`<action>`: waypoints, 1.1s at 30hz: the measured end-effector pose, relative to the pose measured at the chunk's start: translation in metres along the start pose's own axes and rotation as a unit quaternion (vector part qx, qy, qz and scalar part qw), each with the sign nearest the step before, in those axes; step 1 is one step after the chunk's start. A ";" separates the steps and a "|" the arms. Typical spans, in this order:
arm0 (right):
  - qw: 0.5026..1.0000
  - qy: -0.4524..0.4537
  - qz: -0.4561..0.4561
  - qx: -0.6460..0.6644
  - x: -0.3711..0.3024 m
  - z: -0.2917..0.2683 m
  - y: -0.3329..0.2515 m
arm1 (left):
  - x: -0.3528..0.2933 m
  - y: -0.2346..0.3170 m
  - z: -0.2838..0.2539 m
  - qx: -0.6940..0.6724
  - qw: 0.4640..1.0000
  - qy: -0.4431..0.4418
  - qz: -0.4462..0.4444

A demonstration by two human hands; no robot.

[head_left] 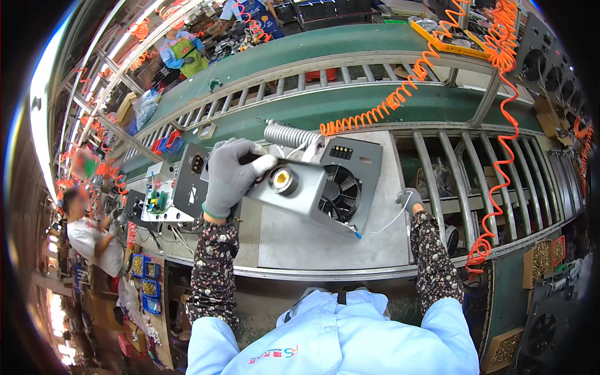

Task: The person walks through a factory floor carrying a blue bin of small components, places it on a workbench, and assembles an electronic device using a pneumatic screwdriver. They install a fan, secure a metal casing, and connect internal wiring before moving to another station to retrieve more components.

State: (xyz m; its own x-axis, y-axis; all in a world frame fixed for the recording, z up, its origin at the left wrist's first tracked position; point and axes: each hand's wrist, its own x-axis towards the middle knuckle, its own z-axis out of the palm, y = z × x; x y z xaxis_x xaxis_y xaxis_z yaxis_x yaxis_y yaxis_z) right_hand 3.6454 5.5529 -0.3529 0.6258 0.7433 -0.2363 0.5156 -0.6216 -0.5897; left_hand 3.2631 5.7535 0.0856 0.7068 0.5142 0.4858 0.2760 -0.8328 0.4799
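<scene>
My left hand (230,175), in a grey glove, is closed on the left end of a grey sheet-metal housing (307,187). A round fitting (284,180) with a brass-coloured centre sits on the housing's face. Beside it, a dark panel (370,164) carries a black fan (341,191), partly covered by the housing. My right hand (410,199), also gloved, pinches a thin white twisted wire (391,222) off to the right. That wire runs back toward the housing's lower edge, near a small blue-tipped end (358,235). Metal plate (306,253) lies beneath it all.
Behind the housing rests a grey coiled hose (292,135). Another open unit (164,199) with a green circuit board stands left. Rollers (481,181) run to the right, with an orange coiled air hose (507,162) hanging over them. Co-workers stand at left and far left.
</scene>
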 end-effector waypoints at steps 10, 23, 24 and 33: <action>0.955 -0.007 -0.059 -0.292 -0.082 -0.019 0.059 | 0.022 0.027 0.018 -0.021 0.993 -0.010 -0.112; 0.951 0.183 0.229 0.102 -0.248 0.034 -0.037 | 0.036 0.031 0.019 -0.125 0.971 -0.203 -0.035; 0.942 0.193 0.249 0.116 -0.262 0.053 -0.046 | 0.039 0.033 0.019 -0.120 0.970 -0.212 -0.007; 0.852 0.320 0.385 0.153 -0.349 0.121 -0.121 | 0.050 0.005 0.019 -0.156 0.944 -0.200 0.213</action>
State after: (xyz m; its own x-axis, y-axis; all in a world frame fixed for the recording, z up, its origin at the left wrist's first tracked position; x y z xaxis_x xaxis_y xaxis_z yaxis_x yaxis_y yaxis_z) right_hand 3.2936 5.3982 -0.2920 0.9508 -0.2039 -0.2332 -0.3082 -0.6980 -0.6464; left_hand 3.3122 5.7706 0.0985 0.9164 -0.0240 0.3995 -0.2505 -0.8130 0.5257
